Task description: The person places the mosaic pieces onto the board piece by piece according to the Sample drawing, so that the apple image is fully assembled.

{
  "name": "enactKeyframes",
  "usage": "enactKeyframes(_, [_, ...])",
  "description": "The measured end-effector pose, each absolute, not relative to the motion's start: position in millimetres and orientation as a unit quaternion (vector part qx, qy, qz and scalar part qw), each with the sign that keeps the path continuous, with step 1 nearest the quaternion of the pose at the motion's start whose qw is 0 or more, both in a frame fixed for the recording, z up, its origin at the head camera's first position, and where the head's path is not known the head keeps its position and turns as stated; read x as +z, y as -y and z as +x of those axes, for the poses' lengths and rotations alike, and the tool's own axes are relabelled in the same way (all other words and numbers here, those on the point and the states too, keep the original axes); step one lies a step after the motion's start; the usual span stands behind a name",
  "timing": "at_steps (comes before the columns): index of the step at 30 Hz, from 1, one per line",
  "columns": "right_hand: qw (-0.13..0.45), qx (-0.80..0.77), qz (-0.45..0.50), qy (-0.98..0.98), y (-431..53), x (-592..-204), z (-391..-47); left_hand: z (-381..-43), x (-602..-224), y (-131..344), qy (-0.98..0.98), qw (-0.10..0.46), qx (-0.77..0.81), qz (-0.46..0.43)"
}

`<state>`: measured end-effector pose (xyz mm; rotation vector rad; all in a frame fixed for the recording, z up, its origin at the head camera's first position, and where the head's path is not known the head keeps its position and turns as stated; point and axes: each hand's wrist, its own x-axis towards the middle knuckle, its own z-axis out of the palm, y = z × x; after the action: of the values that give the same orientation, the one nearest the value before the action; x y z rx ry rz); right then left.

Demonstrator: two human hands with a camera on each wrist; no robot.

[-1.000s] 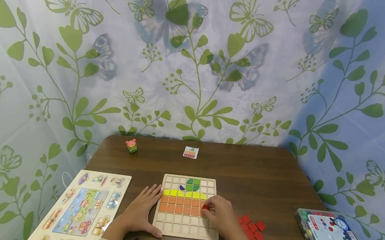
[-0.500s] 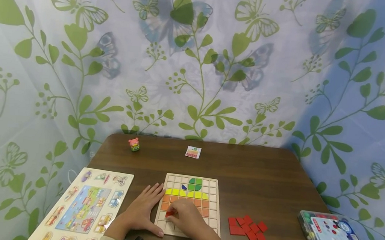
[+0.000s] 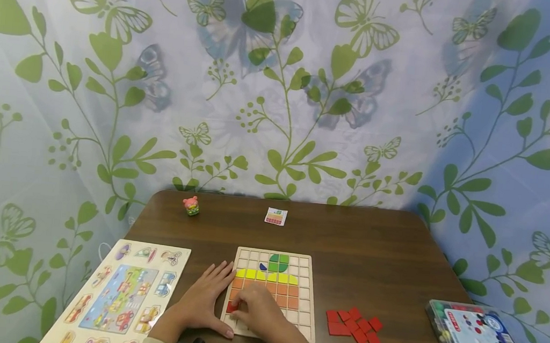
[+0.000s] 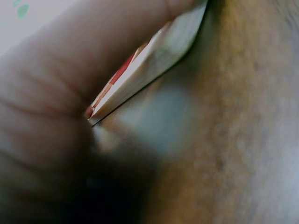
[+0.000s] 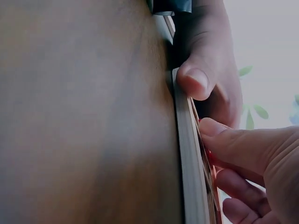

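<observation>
Head view: Right hand [image 3: 258,307] pinches a red square tile [image 3: 232,307] at eight o'clock on the wooden grid board [image 3: 304,318]; left hand [image 3: 205,298] rests spread at nine.

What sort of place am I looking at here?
Probably a tabletop play corner, though whether in a home I can't tell: a pale wooden grid board and a cream rectangular puzzle board with vehicle pictures lie on a dark brown wood-grained table.
</observation>
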<state>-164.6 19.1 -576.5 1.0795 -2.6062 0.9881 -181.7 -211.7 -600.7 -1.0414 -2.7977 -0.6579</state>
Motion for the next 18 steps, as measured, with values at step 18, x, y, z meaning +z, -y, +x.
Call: enactKeyframes(18, [0.132,0.355,0.108,0.919,-154,-571,-166,-184,-603,213,0.918,0.028,-0.213,-0.333])
